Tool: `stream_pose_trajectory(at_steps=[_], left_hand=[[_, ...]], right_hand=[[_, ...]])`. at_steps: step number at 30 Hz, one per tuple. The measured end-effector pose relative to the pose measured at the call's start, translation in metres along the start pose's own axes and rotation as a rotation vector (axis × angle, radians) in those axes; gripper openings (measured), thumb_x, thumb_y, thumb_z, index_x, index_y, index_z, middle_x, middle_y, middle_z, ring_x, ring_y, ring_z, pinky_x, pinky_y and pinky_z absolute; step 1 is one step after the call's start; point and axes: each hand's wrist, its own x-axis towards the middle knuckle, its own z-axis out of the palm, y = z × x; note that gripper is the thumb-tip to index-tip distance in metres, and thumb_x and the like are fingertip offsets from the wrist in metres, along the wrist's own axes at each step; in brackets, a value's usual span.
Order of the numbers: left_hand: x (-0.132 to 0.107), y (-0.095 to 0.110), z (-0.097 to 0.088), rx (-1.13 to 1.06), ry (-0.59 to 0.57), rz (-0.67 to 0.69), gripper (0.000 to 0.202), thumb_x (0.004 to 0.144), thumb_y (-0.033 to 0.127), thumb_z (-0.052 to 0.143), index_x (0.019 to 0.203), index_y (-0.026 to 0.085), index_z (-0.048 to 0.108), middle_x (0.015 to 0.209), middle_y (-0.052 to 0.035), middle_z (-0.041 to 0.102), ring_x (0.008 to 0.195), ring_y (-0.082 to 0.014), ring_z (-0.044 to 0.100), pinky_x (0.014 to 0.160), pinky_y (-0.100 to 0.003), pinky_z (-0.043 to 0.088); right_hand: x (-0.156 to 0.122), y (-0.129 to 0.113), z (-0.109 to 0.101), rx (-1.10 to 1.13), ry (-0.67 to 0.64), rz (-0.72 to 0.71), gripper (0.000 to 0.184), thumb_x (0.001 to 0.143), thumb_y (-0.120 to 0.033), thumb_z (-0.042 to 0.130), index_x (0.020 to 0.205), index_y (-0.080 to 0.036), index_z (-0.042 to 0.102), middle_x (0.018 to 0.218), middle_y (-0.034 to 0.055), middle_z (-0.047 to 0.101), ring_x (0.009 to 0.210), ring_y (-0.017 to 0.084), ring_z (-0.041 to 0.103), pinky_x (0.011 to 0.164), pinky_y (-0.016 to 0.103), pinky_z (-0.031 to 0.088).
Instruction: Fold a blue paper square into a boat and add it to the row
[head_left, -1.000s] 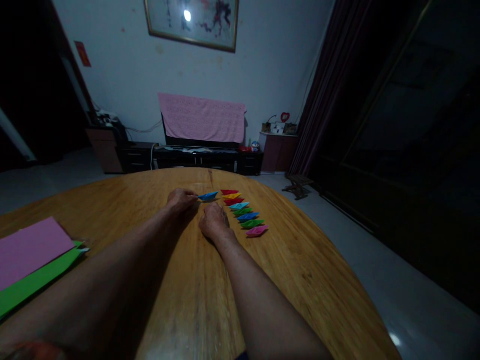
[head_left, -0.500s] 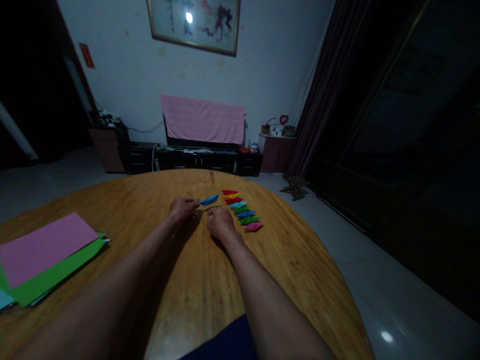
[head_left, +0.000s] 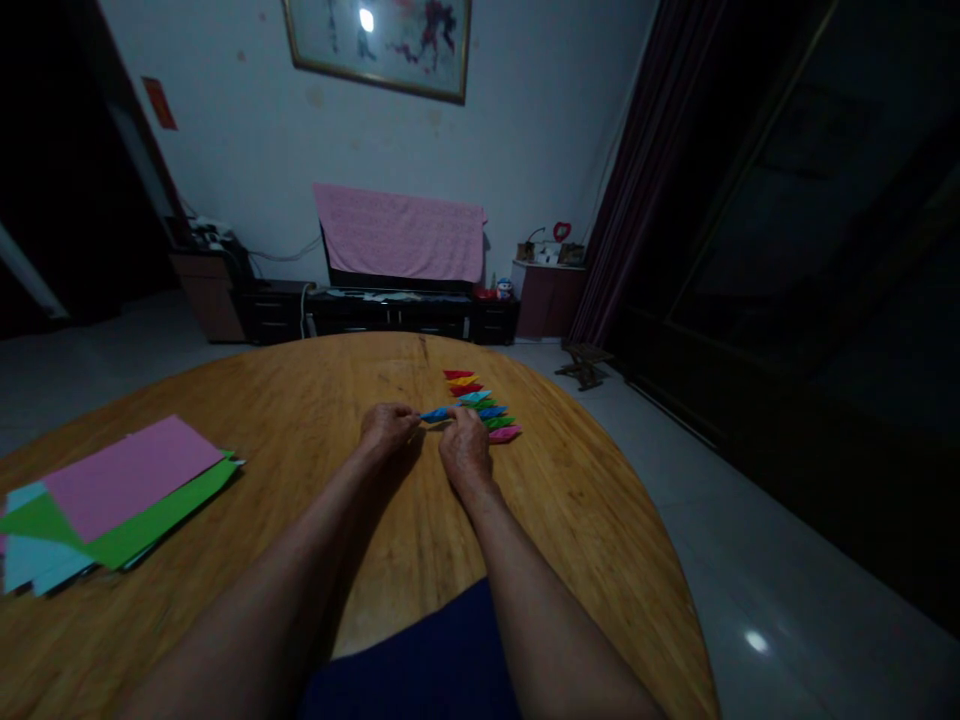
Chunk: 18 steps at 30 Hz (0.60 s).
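Observation:
A small blue folded paper boat (head_left: 433, 415) is held just above the round wooden table. Its left end is pinched in the fingers of my left hand (head_left: 388, 428). At its right end, my right hand (head_left: 465, 450) has its fingers closed on the paper. Right beside that hand, a slanting row of paper boats lies on the table: a red boat (head_left: 458, 375) at the far end, then orange, red, light blue, green, blue and green ones, and a pink boat (head_left: 505, 434) nearest me. My right hand partly covers the row's near left side.
Loose coloured paper sheets lie stacked at the table's left, a pink sheet (head_left: 135, 475) over a green sheet (head_left: 169, 517) and light blue ones. Beyond the round table (head_left: 360, 360) stand a low black cabinet (head_left: 390, 315), a cloth-covered screen (head_left: 401, 232) and a small folding stool (head_left: 583, 365).
My left hand has carried the blue paper boat a little right, towards the row. My right hand has come up and closed on its right end. The view has shifted slightly.

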Motion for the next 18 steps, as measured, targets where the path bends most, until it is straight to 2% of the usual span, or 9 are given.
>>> stream_pose_trajectory(at_steps=[6, 13, 18], left_hand=[[-0.002, -0.002, 0.003, 0.055, -0.001, 0.018, 0.021, 0.077, 0.028, 0.062, 0.088, 0.016, 0.075, 0.069, -0.0046, 0.07, 0.069, -0.0167, 0.064, 0.059, -0.023, 0.044], [-0.011, -0.009, 0.012, -0.028, -0.039, 0.07, 0.017, 0.076, 0.029, 0.064, 0.082, 0.018, 0.075, 0.067, -0.0038, 0.069, 0.067, -0.0168, 0.064, 0.058, -0.023, 0.044], [-0.015, -0.008, 0.018, -0.039, -0.075, 0.113, 0.02, 0.077, 0.029, 0.062, 0.085, 0.016, 0.074, 0.069, -0.0058, 0.069, 0.07, -0.0175, 0.065, 0.059, -0.024, 0.044]], right_hand=[[-0.006, 0.008, -0.008, 0.006, 0.115, 0.05, 0.039, 0.083, -0.007, 0.039, 0.114, -0.014, 0.062, 0.115, 0.012, 0.061, 0.104, 0.021, 0.058, 0.09, 0.027, 0.042], [-0.011, 0.012, -0.009, 0.011, 0.129, 0.076, 0.04, 0.082, -0.007, 0.041, 0.116, -0.012, 0.062, 0.115, 0.0135, 0.063, 0.105, 0.022, 0.057, 0.09, 0.029, 0.041], [-0.013, 0.013, -0.013, 0.011, 0.17, 0.108, 0.036, 0.084, -0.01, 0.041, 0.111, -0.014, 0.064, 0.113, 0.0124, 0.064, 0.103, 0.022, 0.058, 0.087, 0.03, 0.042]])
